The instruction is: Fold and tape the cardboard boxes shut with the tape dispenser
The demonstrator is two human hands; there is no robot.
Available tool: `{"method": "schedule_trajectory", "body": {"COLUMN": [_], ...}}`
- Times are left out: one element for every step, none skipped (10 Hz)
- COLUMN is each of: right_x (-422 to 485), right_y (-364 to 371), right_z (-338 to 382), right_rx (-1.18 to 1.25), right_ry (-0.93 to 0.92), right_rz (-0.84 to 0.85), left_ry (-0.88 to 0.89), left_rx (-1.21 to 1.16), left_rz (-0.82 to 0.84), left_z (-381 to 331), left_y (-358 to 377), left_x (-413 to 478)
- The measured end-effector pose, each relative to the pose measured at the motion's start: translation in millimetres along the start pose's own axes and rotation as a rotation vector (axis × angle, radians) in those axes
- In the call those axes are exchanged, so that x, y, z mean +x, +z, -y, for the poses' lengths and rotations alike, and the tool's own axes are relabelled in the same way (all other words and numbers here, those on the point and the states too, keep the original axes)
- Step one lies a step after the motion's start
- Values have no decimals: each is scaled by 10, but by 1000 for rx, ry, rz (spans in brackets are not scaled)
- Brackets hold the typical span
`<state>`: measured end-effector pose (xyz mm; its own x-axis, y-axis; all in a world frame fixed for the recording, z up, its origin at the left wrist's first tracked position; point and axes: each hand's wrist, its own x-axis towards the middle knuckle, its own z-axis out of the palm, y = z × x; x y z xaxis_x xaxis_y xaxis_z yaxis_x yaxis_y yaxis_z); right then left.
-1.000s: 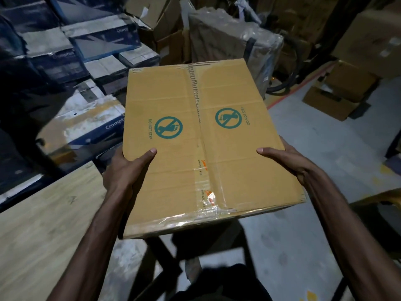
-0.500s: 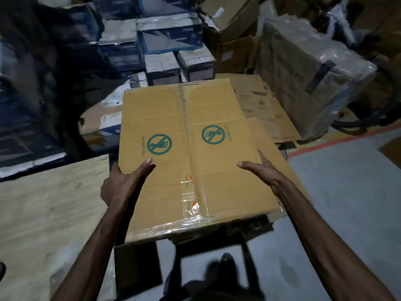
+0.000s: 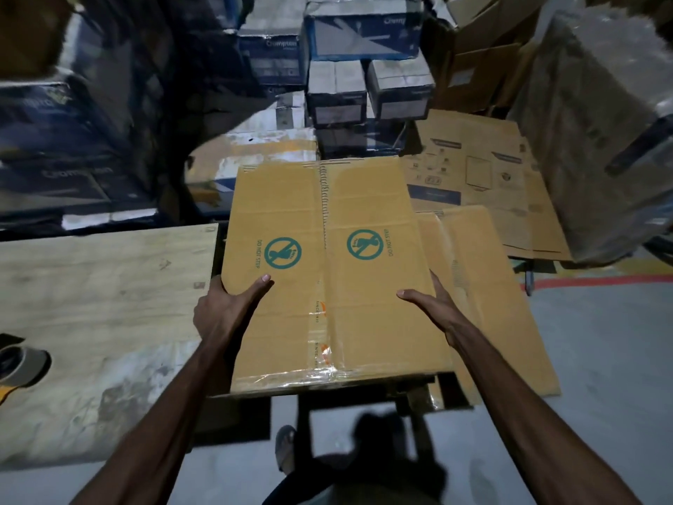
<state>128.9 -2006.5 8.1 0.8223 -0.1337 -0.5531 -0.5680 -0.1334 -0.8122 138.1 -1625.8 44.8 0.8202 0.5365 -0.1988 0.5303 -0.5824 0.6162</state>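
I hold the box [image 3: 327, 271] by its two sides. My left hand [image 3: 222, 308] grips the left edge, thumb on top. My right hand [image 3: 437, 308] grips the right edge the same way. The flaps are closed, with clear tape [image 3: 320, 359] over the near seam. The box is just right of the table [image 3: 91, 286] and overlaps flat cartons [image 3: 473, 198]. A tape roll [image 3: 22, 362] lies on the table's left part.

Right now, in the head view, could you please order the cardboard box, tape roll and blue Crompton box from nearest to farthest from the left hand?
1. cardboard box: gripped by the left hand.
2. tape roll: far left on the wooden table.
3. blue Crompton box: stacked far back.
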Motion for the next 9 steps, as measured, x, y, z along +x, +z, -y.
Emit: {"method": "schedule_trajectory", "body": {"right_x": [30, 75, 67, -6, -70, -150, -308, -545, -806], "right_y": [89, 140, 163, 220, 285, 382, 607, 969, 1497], "right_z": [-106, -170, -196, -156, -130, -79, 8, 35, 45], "right_rx": [-18, -53, -112, -159, -199, -217, -358, -541, -617], "right_ry": [16, 36, 53, 22, 33, 75, 5, -160, -328], "right_rz": [-23, -70, -132, -187, -241, -361, -515, -696, -772], "left_ry": [17, 13, 38, 46, 46, 88, 138, 170, 218], "left_rx": [37, 69, 61, 28, -9, -146, -233, -278, -349], "left_rz": [53, 62, 69, 91, 128, 157, 178, 166, 155], "left_z": [144, 235, 261, 306, 365, 436, 535, 708, 847], "left_y": [67, 99, 123, 106, 57, -14, -120, -248, -363], "left_x": [119, 214, 215, 222, 237, 178, 82, 31, 6]}}
